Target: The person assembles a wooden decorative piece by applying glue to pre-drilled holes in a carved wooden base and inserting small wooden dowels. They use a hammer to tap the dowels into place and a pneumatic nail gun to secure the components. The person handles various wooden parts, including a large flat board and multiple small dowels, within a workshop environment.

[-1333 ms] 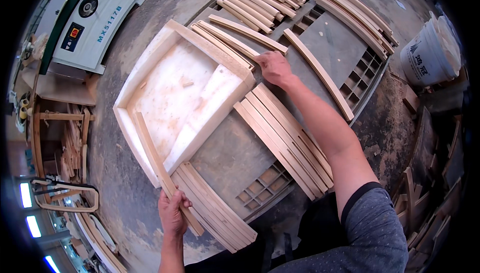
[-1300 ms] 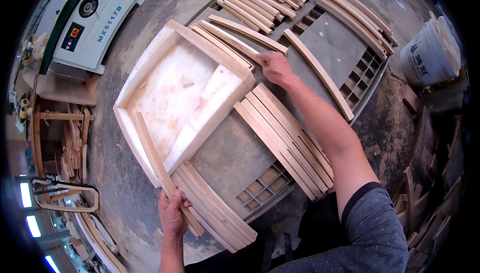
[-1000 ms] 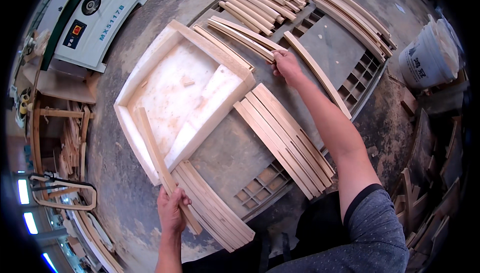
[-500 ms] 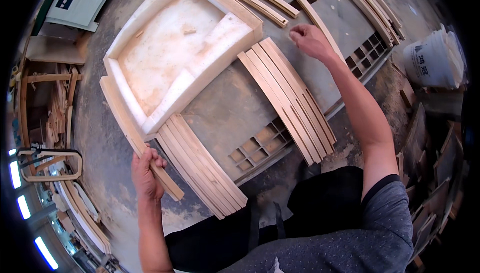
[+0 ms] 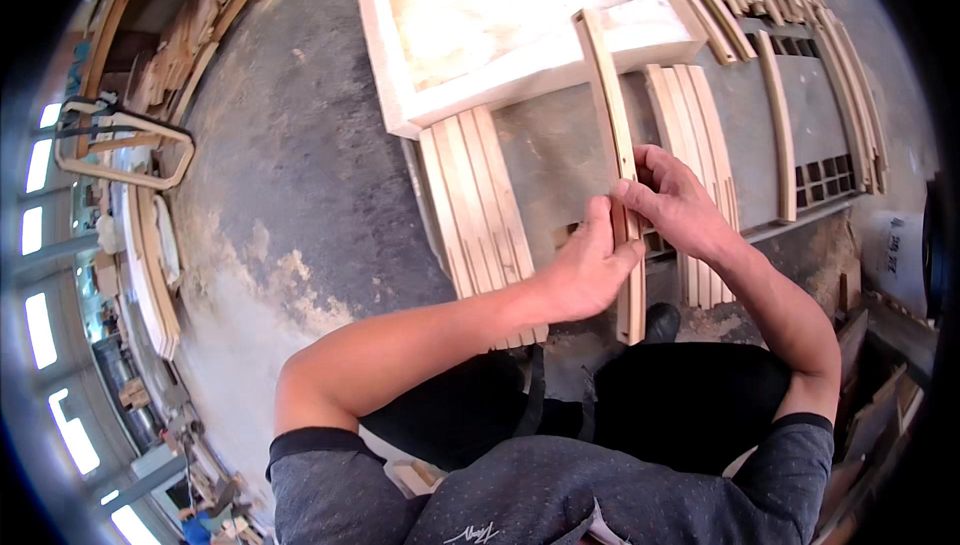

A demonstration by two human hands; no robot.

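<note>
In front of me a slim wooden slat (image 5: 606, 95) stands out lengthwise, held in both hands. It has a groove along its edge and small holes. My left hand (image 5: 590, 260) grips its lower part, fingers closed on it. Just above, my right hand (image 5: 680, 203) pinches the same slat between thumb and fingers. Below and left of the slat lies a stack of curved slats (image 5: 475, 200). A second stack of slats (image 5: 690, 110) sits to the right, partly behind my right hand.
Beyond the stacks stands a white-walled wooden box (image 5: 500, 90) with small wood bits inside. One lone slat (image 5: 778, 130) and more slats (image 5: 845, 95) lie at right on a grey board with square openings. A white bucket (image 5: 895, 250) stands far right; a wooden frame (image 5: 190, 160) is at left.
My left hand has brought its slat from the box's left side to the middle. My right hand has come down from the far right and taken hold of it too. The view has shifted.
</note>
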